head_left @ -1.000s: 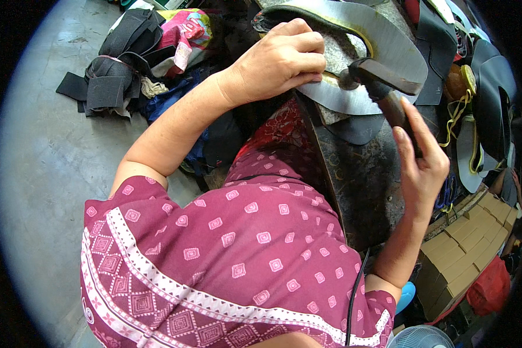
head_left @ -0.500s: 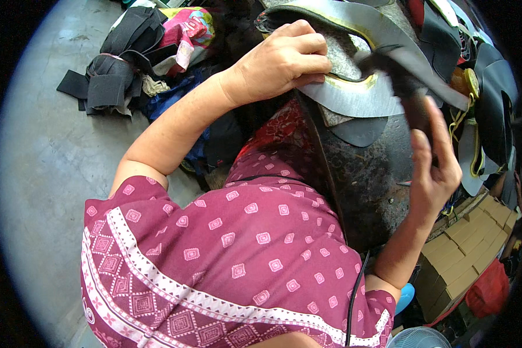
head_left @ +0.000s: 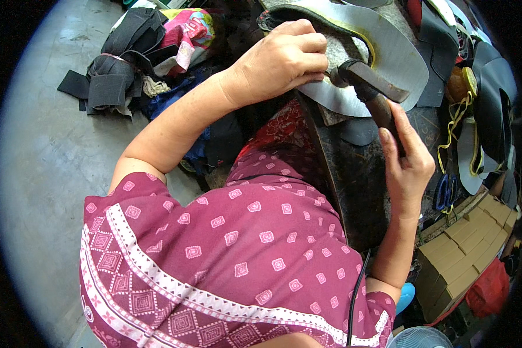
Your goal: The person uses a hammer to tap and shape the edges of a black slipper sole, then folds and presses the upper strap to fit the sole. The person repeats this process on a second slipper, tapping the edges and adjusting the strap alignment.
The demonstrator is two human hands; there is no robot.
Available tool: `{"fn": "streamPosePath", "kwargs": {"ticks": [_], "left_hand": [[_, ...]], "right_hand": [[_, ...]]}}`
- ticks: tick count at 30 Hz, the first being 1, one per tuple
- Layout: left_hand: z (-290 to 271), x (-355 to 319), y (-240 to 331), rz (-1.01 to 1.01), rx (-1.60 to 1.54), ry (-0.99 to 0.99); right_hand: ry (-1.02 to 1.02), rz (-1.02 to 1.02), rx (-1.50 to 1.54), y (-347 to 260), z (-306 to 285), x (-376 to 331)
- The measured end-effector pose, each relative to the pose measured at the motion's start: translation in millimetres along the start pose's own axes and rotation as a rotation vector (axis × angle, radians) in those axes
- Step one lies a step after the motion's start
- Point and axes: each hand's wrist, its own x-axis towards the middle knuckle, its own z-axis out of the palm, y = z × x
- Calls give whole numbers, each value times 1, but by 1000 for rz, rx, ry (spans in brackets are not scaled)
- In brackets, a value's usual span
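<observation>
I see a dark, scuffed bench (head_left: pixel 362 182) from my end. It carries a stone slab (head_left: pixel 337 47), with a black flap (head_left: pixel 358 131) at the slab's near edge. Across the slab lies a curved grey sheet (head_left: pixel 403 49).

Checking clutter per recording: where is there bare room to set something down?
Dark bench between the maroon shirt and right hand; grey floor left of the shirt and black strips. Crowded: far right, with black sheets and cardboard.

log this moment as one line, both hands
left hand: curled at grey curved sheet, grip hidden | right hand: gripping hammer over sheet, contact unclear | cardboard box: lower right
</observation>
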Motion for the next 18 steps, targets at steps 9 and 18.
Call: {"fn": "streamPosePath", "kwargs": {"ticks": [9,18], "left_hand": [[2,0,-1,18,-30,6],[4,-2,-3,3,-60,10]], "right_hand": [[-72,-14,-40,-9,9,5],[182,0,216,-2,2,5]]}}
